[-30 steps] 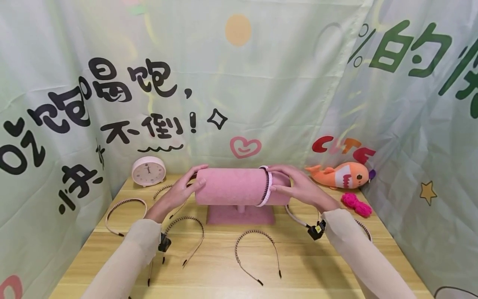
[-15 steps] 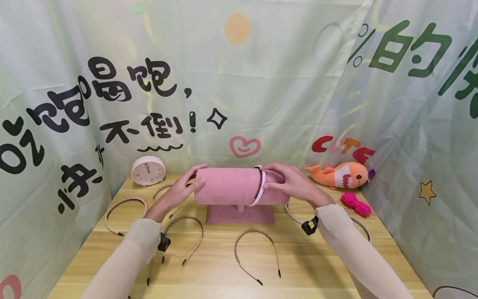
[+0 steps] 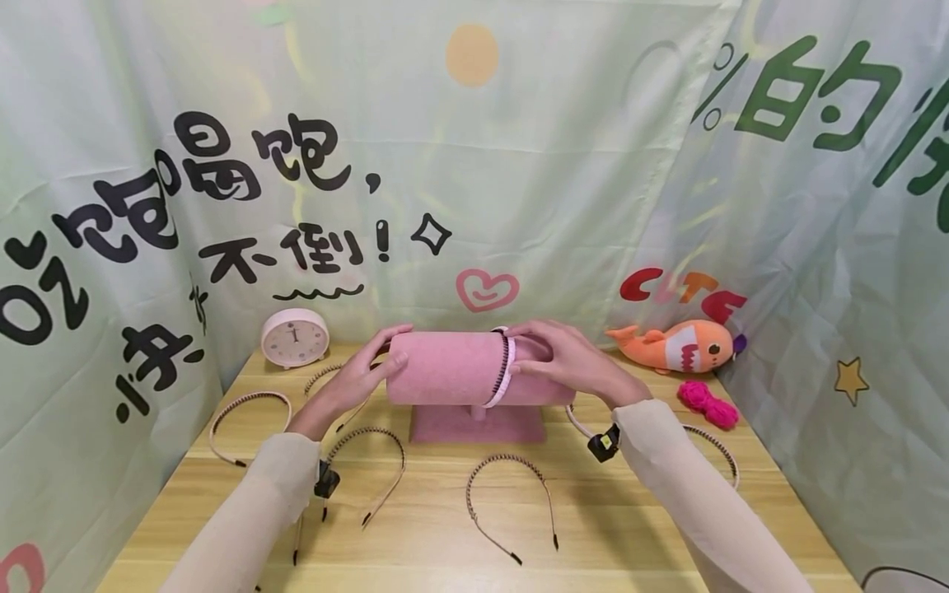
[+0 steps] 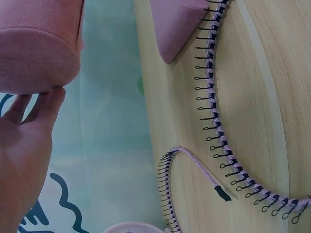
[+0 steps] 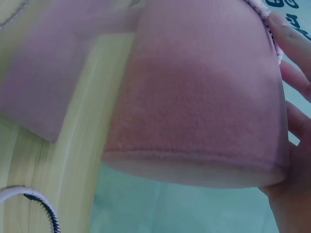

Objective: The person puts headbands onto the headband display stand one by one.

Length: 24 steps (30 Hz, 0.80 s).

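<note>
at 12 o'clock on table – right hand (image 3: pixel 574 366) pinches pink toothed headband (image 3: pixel 502 366) on pink velvet cylinder stand (image 3: pixel 445 368); left hand (image 3: pixel 356 379), fingers straight, braces 9 o'clock end – slide slow & keep band square.

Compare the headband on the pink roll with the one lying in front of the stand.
The pink headband sits upright around the pink roll, touched by the right hand; the brown headband lies flat and untouched on the table. The first is pink, the second darker brown. Both have comb teeth.
</note>
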Tool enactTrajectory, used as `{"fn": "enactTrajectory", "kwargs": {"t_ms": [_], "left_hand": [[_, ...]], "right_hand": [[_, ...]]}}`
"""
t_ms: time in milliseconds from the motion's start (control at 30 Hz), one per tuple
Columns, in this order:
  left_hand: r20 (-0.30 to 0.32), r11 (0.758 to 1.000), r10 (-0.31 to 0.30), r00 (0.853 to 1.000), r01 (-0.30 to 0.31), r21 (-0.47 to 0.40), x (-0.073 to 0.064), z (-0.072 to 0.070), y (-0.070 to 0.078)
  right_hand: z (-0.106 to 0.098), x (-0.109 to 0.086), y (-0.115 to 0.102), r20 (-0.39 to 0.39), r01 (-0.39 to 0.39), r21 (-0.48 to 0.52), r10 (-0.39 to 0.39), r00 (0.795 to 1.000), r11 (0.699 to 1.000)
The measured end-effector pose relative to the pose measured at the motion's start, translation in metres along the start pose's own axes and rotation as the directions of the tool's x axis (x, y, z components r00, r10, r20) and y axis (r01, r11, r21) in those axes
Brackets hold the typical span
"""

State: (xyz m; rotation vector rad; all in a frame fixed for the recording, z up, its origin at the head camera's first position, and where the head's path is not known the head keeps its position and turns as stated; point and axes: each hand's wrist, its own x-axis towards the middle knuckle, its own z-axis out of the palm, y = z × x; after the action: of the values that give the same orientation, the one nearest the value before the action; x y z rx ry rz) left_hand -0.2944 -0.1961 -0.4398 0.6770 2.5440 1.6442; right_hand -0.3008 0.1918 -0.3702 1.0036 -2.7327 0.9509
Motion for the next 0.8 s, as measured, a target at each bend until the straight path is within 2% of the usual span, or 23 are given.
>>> {"fn": "enactTrajectory", "kwargs": {"t_ms": [500, 800], "left_hand": [[-0.002, 1.0, 0.004, 1.0, -0.004, -0.008, 0.0, -0.001, -0.002], [-0.002, 1.0, -0.005, 1.0, 0.005, 0.001, 0.0, 0.0, -0.001]], "right_hand": [[0.007, 0.01, -0.008, 0.029, 0.042, -0.112, -0.039, 0.999, 0.993], [0.01, 0.014, -0.013, 0.049, 0.055, -0.119, -0.049, 0.998, 0.991]]}}
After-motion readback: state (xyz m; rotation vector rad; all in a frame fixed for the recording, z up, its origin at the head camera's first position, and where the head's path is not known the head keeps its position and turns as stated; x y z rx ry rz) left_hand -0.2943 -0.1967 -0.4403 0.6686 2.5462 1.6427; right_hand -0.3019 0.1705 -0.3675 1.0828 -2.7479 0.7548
